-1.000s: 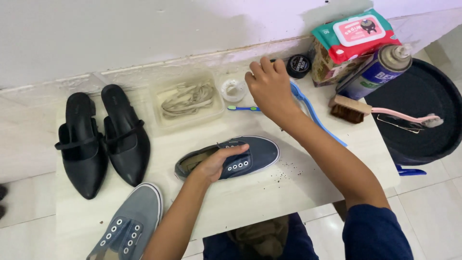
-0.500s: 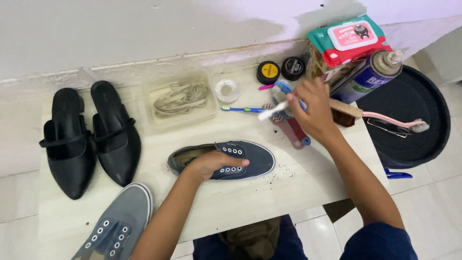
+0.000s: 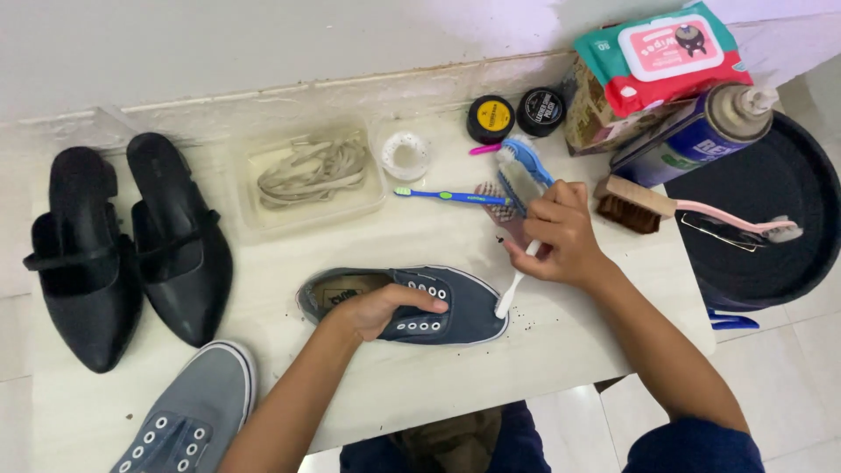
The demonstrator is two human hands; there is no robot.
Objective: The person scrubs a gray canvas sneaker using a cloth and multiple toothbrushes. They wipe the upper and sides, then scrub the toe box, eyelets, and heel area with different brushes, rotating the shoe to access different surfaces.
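A dark blue sneaker [image 3: 469, 302] lies on its side on the white table [image 3: 561, 350]. My left hand [image 3: 381, 308] grips it around the eyelets and tongue. My right hand [image 3: 561, 235] holds a white toothbrush [image 3: 511, 293] with its head down at the sneaker's toe. Dark crumbs of dirt lie on the table by the toe.
A grey sneaker [image 3: 188, 416] lies at the front left and two black pointed flats [image 3: 123, 245] at the left. A clear tub of laces [image 3: 307, 175], a blue toothbrush [image 3: 451, 196], blue brush [image 3: 524, 173], polish tins [image 3: 491, 118], wooden brush [image 3: 635, 201], spray can [image 3: 692, 136], wipes pack [image 3: 661, 52] and black tray [image 3: 771, 201] sit behind.
My right hand reached to the back of the table, picked up the white toothbrush and brought it down to the sneaker's toe. My left hand kept hold of the sneaker.
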